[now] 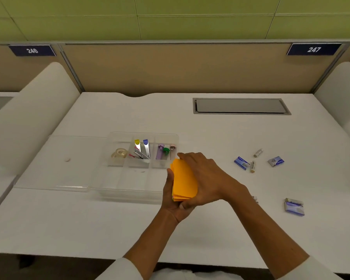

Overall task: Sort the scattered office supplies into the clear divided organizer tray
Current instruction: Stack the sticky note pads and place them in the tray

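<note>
An orange stack of sticky notes (183, 180) is held between both hands just right of the clear divided organizer tray (129, 190). My left hand (171, 201) cups the stack from below and left. My right hand (205, 176) grips it from the right, fingers curled over its top edge. The tray's back compartments hold a tape roll (119, 154), several clips (142, 150) and small coloured items (163, 152). Scattered on the table to the right lie three blue staple boxes (241, 163) (276, 161) (294, 207) and two small white tubes (258, 152) (252, 166).
The clear tray lid (55, 162) lies flat to the left of the tray. A grey cable hatch (240, 106) is set into the white desk at the back right. White side dividers (34, 110) stand on both sides. A small item peeks out behind my right wrist.
</note>
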### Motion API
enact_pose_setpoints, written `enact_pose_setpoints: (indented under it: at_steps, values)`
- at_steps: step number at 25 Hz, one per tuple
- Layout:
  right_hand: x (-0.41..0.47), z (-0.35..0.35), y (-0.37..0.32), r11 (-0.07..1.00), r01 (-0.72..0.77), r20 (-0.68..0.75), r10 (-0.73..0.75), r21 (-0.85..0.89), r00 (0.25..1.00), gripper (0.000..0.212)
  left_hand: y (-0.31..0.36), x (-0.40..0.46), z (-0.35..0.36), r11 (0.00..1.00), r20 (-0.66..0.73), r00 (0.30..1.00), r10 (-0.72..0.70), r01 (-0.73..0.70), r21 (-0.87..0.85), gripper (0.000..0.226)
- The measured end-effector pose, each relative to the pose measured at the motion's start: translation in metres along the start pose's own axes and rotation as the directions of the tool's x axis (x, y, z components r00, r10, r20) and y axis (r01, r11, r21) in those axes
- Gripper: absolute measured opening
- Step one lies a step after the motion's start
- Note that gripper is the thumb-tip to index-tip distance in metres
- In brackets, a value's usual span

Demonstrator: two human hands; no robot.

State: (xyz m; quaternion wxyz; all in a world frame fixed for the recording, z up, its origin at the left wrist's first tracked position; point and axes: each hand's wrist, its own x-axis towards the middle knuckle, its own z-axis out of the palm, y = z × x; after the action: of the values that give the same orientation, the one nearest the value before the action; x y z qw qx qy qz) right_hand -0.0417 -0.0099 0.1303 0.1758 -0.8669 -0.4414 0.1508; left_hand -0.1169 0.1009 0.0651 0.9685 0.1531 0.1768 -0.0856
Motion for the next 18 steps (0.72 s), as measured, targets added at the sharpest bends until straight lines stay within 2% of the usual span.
enact_pose_setpoints:
  at_steps: [4, 9, 13, 15, 18]
  values:
    - [0.000, 0.009, -0.011, 0.998, 0.060, 0.037, -0.059, -0.028, 0.998, 0.122, -0.007, -0.011, -0.001, 0.998, 0.009, 0.998, 0.070, -0.070, -0.007, 0.107]
    - [0.001, 0.016, -0.021, 0.995, 0.097, 0.040, -0.097, 0.004, 0.995, 0.121, -0.006, -0.023, -0.017, 0.995, 0.048, 0.995, 0.092, -0.091, -0.039, 0.104]
    - [0.011, 0.019, -0.034, 0.991, 0.131, 0.059, -0.130, -0.020, 0.990, 0.123, 0.006, -0.028, -0.025, 0.989, 0.102, 0.983, 0.150, -0.149, -0.010, 0.080]
    - [0.023, 0.023, -0.043, 0.991, 0.128, 0.074, -0.126, -0.023, 0.989, 0.124, 0.019, -0.035, -0.033, 0.990, 0.117, 0.984, 0.137, -0.139, 0.013, 0.075]
    - [0.049, 0.029, -0.059, 0.994, 0.112, 0.091, -0.112, 0.002, 0.990, 0.125, 0.051, -0.050, -0.040, 0.995, -0.005, 0.996, 0.088, -0.088, 0.040, 0.084]
